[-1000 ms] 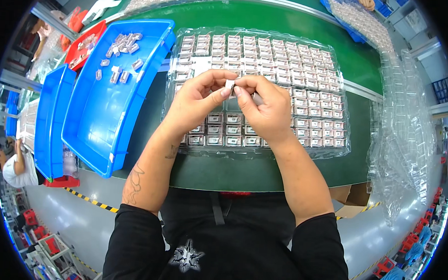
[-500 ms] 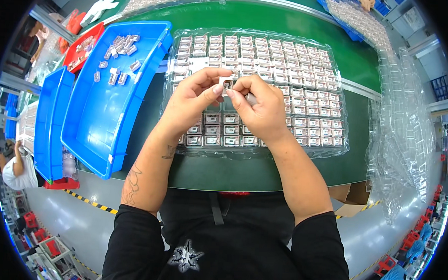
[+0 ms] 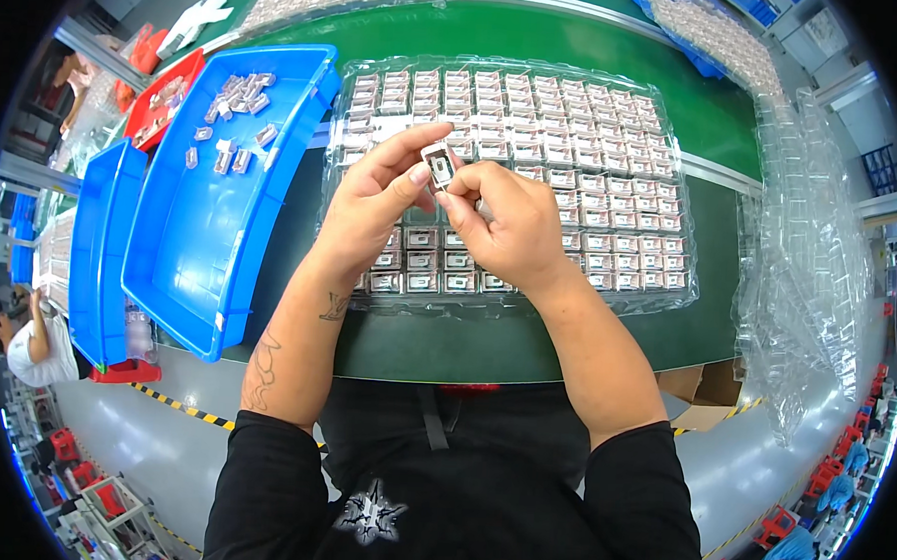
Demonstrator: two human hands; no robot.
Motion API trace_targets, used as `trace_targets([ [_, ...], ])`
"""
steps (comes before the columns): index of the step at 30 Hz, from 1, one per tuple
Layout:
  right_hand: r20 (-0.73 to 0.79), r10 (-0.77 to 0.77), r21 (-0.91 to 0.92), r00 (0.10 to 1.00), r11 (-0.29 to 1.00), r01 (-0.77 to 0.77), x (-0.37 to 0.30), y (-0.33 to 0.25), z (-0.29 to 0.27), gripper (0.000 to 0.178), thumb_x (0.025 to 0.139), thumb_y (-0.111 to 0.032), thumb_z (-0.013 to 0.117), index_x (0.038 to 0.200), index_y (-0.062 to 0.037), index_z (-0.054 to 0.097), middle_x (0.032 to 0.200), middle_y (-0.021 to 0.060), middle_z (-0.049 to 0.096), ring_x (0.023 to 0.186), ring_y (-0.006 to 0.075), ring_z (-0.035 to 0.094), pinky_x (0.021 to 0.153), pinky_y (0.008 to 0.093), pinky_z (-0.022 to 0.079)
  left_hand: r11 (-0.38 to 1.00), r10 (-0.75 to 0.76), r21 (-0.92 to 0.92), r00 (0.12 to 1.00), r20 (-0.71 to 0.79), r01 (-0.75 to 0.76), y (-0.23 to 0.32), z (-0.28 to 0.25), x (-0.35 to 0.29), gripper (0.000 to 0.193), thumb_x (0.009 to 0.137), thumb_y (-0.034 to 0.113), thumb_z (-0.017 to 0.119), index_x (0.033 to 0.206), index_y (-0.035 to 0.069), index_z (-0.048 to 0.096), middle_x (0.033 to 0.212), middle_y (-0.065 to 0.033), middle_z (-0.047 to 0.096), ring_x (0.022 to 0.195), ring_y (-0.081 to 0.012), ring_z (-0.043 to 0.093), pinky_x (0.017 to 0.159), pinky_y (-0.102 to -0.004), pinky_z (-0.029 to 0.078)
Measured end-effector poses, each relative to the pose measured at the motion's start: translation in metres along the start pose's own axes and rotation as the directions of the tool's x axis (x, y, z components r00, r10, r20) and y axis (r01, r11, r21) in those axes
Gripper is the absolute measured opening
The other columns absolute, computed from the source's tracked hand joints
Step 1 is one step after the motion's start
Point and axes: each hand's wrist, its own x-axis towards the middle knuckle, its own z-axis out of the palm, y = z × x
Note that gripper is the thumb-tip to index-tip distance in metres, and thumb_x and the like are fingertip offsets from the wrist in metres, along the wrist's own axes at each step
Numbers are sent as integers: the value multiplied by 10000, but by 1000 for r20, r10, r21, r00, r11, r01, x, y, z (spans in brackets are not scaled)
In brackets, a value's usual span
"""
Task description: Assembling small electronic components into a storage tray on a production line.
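Observation:
Between my two hands is a small white-framed rectangular part [image 3: 439, 167] with a dark middle and a light shape inside it. My left hand [image 3: 377, 197] pinches it between thumb and fingers at its left side. The thumb and fingertips of my right hand [image 3: 511, 218] close at the part's lower right edge. Something greyish shows a little under my right fingers, too covered to name. Beneath both hands lies a clear plastic tray [image 3: 618, 305] with rows of similar small parts; my hands hide some of its pockets.
A blue bin [image 3: 194, 254] with several loose parts [image 3: 238, 96] stands at the left, beside a narrower blue bin [image 3: 99, 255] and a red bin [image 3: 177, 73]. Clear empty trays [image 3: 799, 265] hang at the right. A green conveyor belt [image 3: 539, 39] runs behind. Another person [image 3: 40, 347] is at far left.
Both hands have moved slightly left with the small part. Its face is now tilted and turned more into view, and the right fingers have shifted to its lower edge.

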Motion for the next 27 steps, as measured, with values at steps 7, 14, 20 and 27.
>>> trace_targets([
  [7,-11,-20,-31,1000,999,20,-1,-2,1,123,822,-81,746,825,-91,623,713,50,670,588,227,669,504,350,502,997,25,-67,1000,-3,-25,-2,0,-2,333,1013,189,623,1308,38,584,1206,-63,656,1044,-114,616,844,-265,512],
  [14,-44,-78,-8,996,997,78,0,-2,-2,127,823,-62,758,833,-83,634,704,48,651,556,211,641,484,330,482,969,16,-248,1000,20,-11,-2,2,-2,330,1009,140,623,1312,18,571,1200,-79,658,959,-104,621,852,-253,518],
  [20,-131,-65,65,989,995,74,-1,-4,-1,196,817,-18,761,984,-80,680,732,45,676,551,173,637,478,299,481,980,56,-191,998,-27,-60,2,0,0,349,1002,145,636,1322,18,574,1199,-91,675,994,-122,634,843,-259,518],
  [27,-86,-59,-24,995,998,57,-1,-4,-1,374,839,-49,751,1209,-61,697,738,70,672,569,185,626,500,310,485,992,79,-95,996,-38,-82,-2,-5,0,360,980,165,677,1306,40,585,1186,-52,671,1032,-120,620,833,-271,509],
])
